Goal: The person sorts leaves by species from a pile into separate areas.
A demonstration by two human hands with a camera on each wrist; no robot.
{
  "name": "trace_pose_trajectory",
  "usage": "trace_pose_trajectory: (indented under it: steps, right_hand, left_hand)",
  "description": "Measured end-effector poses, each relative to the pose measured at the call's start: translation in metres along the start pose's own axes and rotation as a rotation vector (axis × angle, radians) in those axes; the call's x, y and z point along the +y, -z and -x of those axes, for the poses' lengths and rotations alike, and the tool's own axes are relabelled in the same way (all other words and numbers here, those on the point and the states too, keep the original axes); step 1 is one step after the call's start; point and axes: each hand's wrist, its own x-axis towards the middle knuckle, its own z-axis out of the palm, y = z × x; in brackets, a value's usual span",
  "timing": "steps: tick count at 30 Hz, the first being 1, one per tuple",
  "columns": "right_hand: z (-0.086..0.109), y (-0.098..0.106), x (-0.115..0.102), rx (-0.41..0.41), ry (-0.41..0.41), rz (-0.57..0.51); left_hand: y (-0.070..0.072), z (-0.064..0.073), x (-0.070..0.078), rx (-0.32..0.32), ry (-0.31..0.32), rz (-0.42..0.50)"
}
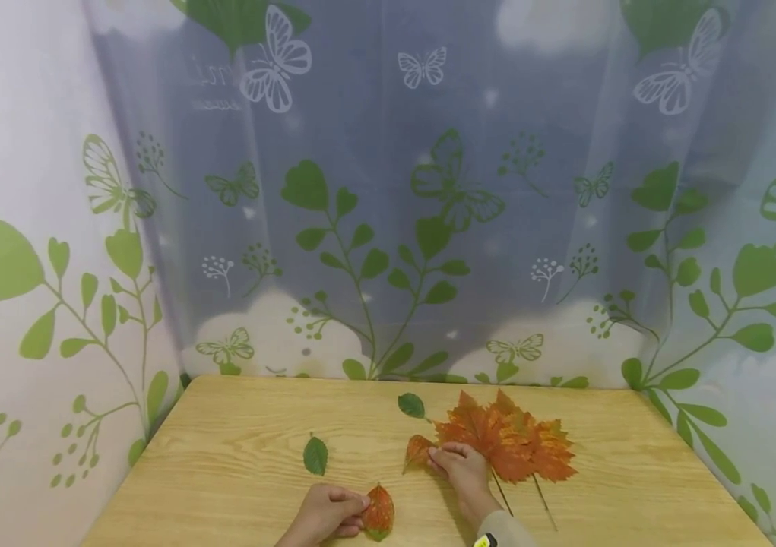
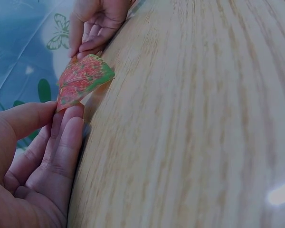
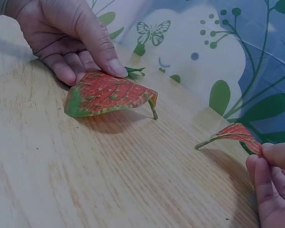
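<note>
Between the thumb and fingers of my left hand (image 1: pixel 329 513) is a red leaf with a green edge (image 1: pixel 379 513), held by its side just above the table. My right hand (image 1: pixel 463 472) pinches a second red-orange leaf (image 1: pixel 418 453) by its edge. In the right wrist view, this second leaf (image 3: pixel 237 133) has its short stem pointing toward the leaf in my left hand (image 3: pixel 71 38). The two held leaves are apart there. The left wrist view shows the green-edged leaf (image 2: pixel 83 81) close up, slightly curved, at my left fingertips.
Several large orange maple leaves (image 1: pixel 473 425) with dark stems lie overlapping just right of my right hand. One green leaf (image 1: pixel 315 454) lies beyond my left hand, another (image 1: pixel 411 405) near the far edge. A printed curtain (image 1: pixel 374 304) stands behind the wooden table (image 1: pixel 223 456).
</note>
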Motion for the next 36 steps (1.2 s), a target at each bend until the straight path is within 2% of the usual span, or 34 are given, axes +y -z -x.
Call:
trace_pose_trajectory:
  steps: [7,14,18,28,36]
  right_hand:
    - [0.004,-0.002,-0.014,-0.085,0.02,0.022]
    - [0.01,-0.002,-0.031,-0.158,-0.011,-0.054]
    - [0.015,0.0,-0.04,-0.191,-0.001,-0.054]
    - [0.024,0.002,-0.049,-0.154,-0.014,0.045]
    - [0.032,0.006,-0.05,-0.206,-0.055,0.066]
  left_hand:
    - [-0.001,0.002,0.0,0.004,-0.004,0.002]
    - [-0.002,0.002,0.0,0.005,-0.013,0.01]
    - [-0.002,0.001,-0.001,0.012,-0.02,0.013]
    - [0.0,-0.001,-0.003,-0.005,-0.019,0.014]
    - [0.0,0.0,-0.001,-0.001,-0.013,0.006]
